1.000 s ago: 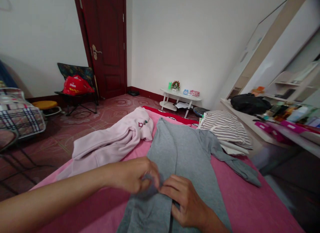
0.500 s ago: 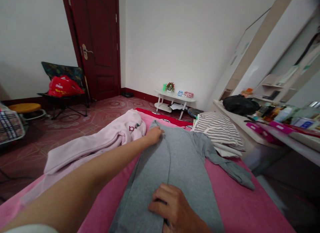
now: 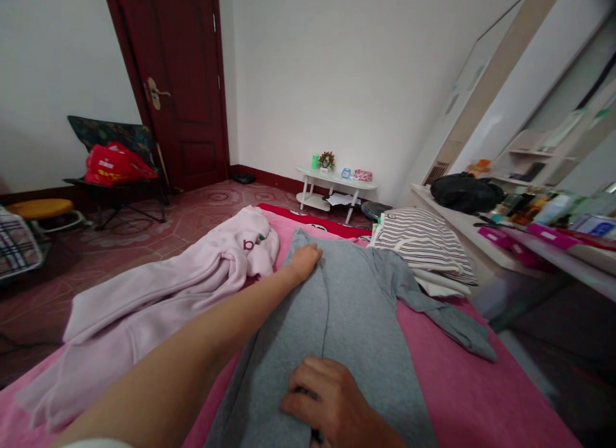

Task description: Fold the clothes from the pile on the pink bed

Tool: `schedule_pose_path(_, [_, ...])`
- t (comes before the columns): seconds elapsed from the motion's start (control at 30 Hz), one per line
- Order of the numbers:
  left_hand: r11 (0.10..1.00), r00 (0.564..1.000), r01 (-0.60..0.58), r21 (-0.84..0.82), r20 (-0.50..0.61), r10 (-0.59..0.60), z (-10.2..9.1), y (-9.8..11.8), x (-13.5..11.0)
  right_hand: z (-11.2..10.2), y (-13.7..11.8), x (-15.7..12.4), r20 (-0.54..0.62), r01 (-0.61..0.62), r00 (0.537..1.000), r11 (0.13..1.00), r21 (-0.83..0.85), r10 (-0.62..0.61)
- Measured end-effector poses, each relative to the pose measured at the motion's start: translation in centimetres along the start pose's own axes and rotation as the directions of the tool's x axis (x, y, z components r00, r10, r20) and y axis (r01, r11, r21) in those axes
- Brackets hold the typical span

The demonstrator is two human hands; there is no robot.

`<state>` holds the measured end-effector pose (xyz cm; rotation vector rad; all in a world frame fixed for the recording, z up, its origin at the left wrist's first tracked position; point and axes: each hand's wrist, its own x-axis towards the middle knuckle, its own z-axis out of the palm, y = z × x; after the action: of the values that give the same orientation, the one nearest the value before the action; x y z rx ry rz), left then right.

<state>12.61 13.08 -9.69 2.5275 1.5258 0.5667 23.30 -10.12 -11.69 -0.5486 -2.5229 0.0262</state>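
A grey long-sleeved shirt (image 3: 359, 307) lies spread on the pink bed cover, its left part folded inward along a long edge. My left hand (image 3: 307, 260) is near the collar end, fingers closed on the folded cloth by the shoulder. Closer to me, my right hand (image 3: 332, 396) has thumb and fingers pinched on the edge of the folded-over cloth; some of its fingertips are hidden. The shirt's other sleeve stretches out to the right. Beside my left forearm lies a pale pink sweatshirt (image 3: 192, 284).
Striped folded clothes (image 3: 423, 246) are stacked at the bed's right side. Beyond them stands a desk holding a black bag (image 3: 466, 192) and bottles. A small white table (image 3: 337, 178) stands by the wall. To the left, a folding chair carries a red bag (image 3: 119, 163).
My left hand has slid slightly inward over the shirt's shoulder. My right hand stays nearly in place, and the view has shifted a little.
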Motion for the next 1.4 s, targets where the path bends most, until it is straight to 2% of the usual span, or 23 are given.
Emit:
schedule_pose_path(0.13, [0.998, 0.986, 0.061, -0.019, -0.155, -0.063, 0.2, -0.5, -0.6, 0.1, -0.2, 0.3, -0.033, 0.026, 0.999, 0.999, -0.047, -0.028])
schedule_pose_path(0.23, [0.974, 0.940, 0.206, -0.089, -0.260, -0.222, -0.3, -1.5, 0.2, 0.2, -0.3, 0.4, -0.052, 0.015, 0.998, 0.999, -0.048, -0.017])
schedule_pose_path(0.33, [0.899, 0.866, 0.384, -0.208, -0.257, -0.429, -1.0, -3.3, 2.1, 0.5, -0.1, 0.4, -0.058, 0.001, 0.998, 0.999, -0.048, -0.004])
schedule_pose_path(0.4, [0.852, 0.840, 0.446, -0.276, -0.201, -0.504, -1.3, -4.7, 3.7, 0.8, 0.1, 0.4, -0.064, -0.006, 0.998, 0.999, -0.039, 0.003])
schedule_pose_path(0.47, [0.825, 0.845, 0.449, -0.343, -0.136, -0.516, -1.4, -5.9, 5.2, 0.9, 0.2, 0.3, -0.077, -0.018, 0.997, 0.999, -0.027, 0.015])
schedule_pose_path(0.6, [0.809, 0.900, 0.365, -0.461, -0.048, -0.434, -1.4, -6.6, 7.6, 1.2, 0.3, 0.3, -0.055, -0.067, 0.996, 0.998, -0.016, 0.066])
schedule_pose_path(0.77, [0.819, 0.928, 0.310, -0.483, -0.033, -0.371, -0.6, -6.5, 8.1, 1.9, 0.2, 0.1, -0.073, -0.143, 0.987, 0.989, 0.032, 0.145])
schedule_pose_path(0.87, [0.854, 0.927, 0.329, -0.402, -0.034, -0.373, -0.3, -6.8, 7.4, 2.0, 0.3, 0.0, -0.072, -0.131, 0.989, 0.991, 0.006, 0.131])
schedule_pose_path(0.97, [0.901, 0.930, 0.318, -0.295, -0.088, -0.357, -0.7, -6.3, 6.5, 1.5, 0.3, 0.0, -0.026, -0.062, 0.998, 0.997, -0.039, 0.061])
schedule_pose_path(1.13, [0.966, 0.947, 0.239, -0.102, -0.196, -0.255, -2.3, -3.2, 3.7, 0.6, 0.1, -0.1, -0.021, 0.011, 1.000, 1.000, -0.025, -0.011])
schedule_pose_path(1.27, [0.995, 0.993, 0.095, 0.012, -0.076, -0.094, -1.9, -0.1, -0.8, 0.2, 0.1, -0.3, 0.097, 0.007, 0.995, 1.000, -0.018, -0.005])
schedule_pose_path(1.4, [0.998, 1.000, -0.002, 0.067, 0.021, 0.000, -0.2, 2.0, -6.4, -0.4, -0.2, -0.6, 0.221, -0.047, 0.975, 0.998, 0.044, 0.036])
